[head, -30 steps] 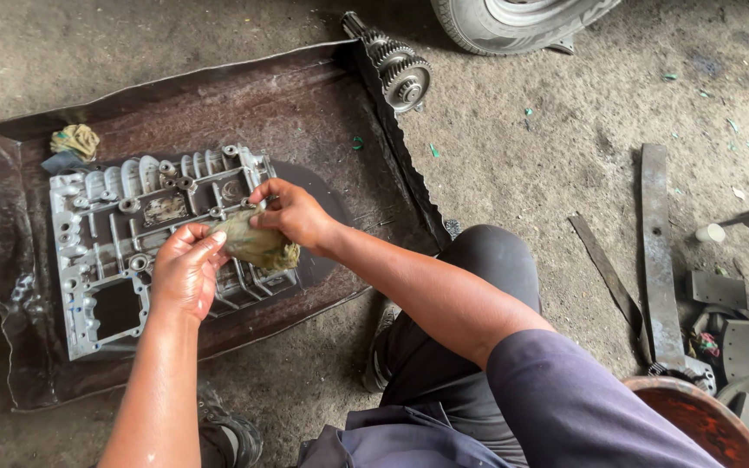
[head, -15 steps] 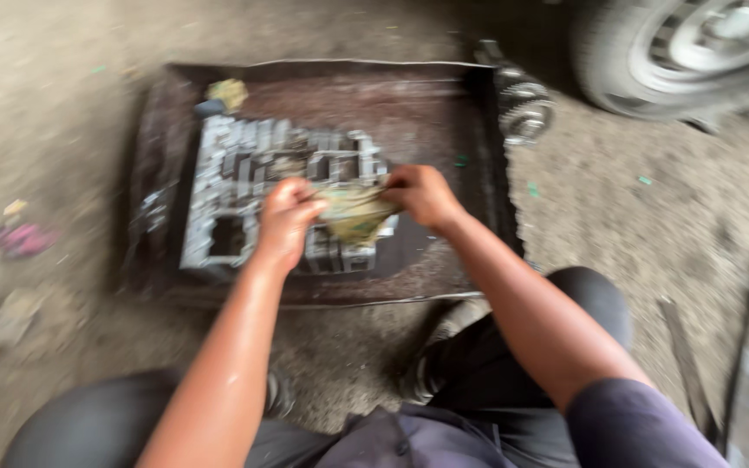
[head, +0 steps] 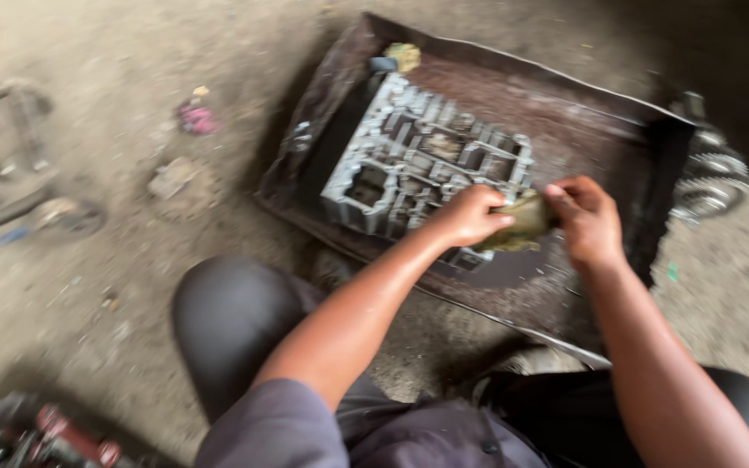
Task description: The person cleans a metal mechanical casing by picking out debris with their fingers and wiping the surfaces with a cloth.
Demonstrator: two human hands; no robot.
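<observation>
A grey cast metal valve body (head: pixel 409 165) with many channels lies in a rusty metal tray (head: pixel 582 113) on the ground. My left hand (head: pixel 470 217) and my right hand (head: pixel 587 221) both grip a dirty yellowish rag (head: pixel 522 224) held between them, over the near right corner of the casting. The frame is blurred by camera motion.
A second small rag (head: pixel 405 56) sits at the tray's far edge. A toothed gear shaft (head: pixel 708 178) lies just beyond the tray's right side. Scraps (head: pixel 194 117) and metal parts (head: pixel 19 173) litter the dirt floor at left. Tools (head: pixel 54 438) show at bottom left.
The camera has swung to the right and tilted, so the tray now sits at upper right. Both hands stay on the rag over the casting.
</observation>
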